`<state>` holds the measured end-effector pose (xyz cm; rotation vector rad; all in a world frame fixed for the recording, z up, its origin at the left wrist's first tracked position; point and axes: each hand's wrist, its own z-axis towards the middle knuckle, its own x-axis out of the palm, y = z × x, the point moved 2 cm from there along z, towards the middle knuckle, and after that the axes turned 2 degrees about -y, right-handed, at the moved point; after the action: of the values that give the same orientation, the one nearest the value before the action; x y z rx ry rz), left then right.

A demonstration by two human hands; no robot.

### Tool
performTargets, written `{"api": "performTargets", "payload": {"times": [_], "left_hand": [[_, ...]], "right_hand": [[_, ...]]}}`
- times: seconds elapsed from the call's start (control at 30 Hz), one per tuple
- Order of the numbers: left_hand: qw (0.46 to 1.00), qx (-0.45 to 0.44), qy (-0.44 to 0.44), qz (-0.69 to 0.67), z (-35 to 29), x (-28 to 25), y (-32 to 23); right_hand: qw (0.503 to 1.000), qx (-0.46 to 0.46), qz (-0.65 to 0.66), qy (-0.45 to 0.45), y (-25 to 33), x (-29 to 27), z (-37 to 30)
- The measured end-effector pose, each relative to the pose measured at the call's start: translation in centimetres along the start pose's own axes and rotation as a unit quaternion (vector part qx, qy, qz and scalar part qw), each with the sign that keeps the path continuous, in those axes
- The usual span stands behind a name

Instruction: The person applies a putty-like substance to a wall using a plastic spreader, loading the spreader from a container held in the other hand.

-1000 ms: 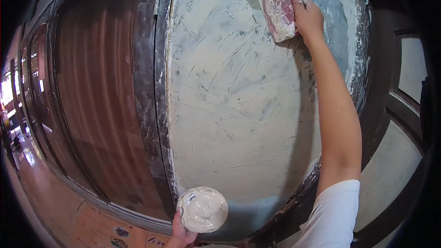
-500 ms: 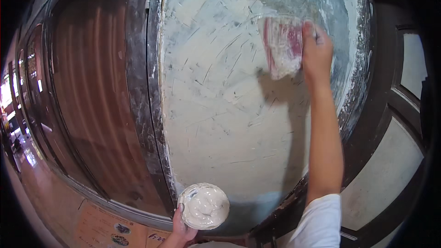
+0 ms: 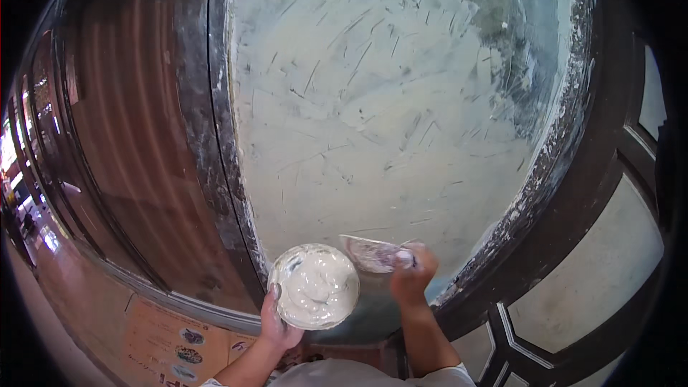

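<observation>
My left hand (image 3: 278, 322) grips a round tub of off-white putty (image 3: 317, 287) by its near left side, with the thick paste facing up. Just right of the tub, my right hand (image 3: 414, 272) is closed on the handle end of a wide putty knife (image 3: 373, 254), its blade pointing left toward the tub's rim. The blade is smeared with putty, with some reddish colour showing, and is slightly blurred. Before me stands a wall panel (image 3: 344, 136) coated in pale, scratched putty, with greyer patches at the upper right.
Left of the panel is a dark frame with a brown glazed panel (image 3: 136, 129). A dark wooden door with pale insets (image 3: 588, 272) curves along the right. Printed orange-brown cardboard (image 3: 161, 340) lies on the floor at lower left.
My right hand has come down from the upper right of the panel with the putty knife, to beside the tub. The tub sits slightly higher in view, and the view has shifted.
</observation>
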<state>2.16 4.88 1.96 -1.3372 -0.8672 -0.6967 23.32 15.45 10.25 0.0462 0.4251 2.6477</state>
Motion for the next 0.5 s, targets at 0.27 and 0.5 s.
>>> {"api": "performTargets", "payload": {"times": [0.27, 0.5], "left_hand": [[1.000, 0.004, -0.001, 0.016, 0.8, 0.9, 0.2], [0.999, 0.021, -0.039, 0.018, 0.9, 1.4, -0.5]], "right_hand": [[0.979, 0.149, 0.099, 0.099, 0.3, -0.4, -2.6], [0.955, -0.011, 0.013, 0.296, 0.6, -1.7, -1.2]]}}
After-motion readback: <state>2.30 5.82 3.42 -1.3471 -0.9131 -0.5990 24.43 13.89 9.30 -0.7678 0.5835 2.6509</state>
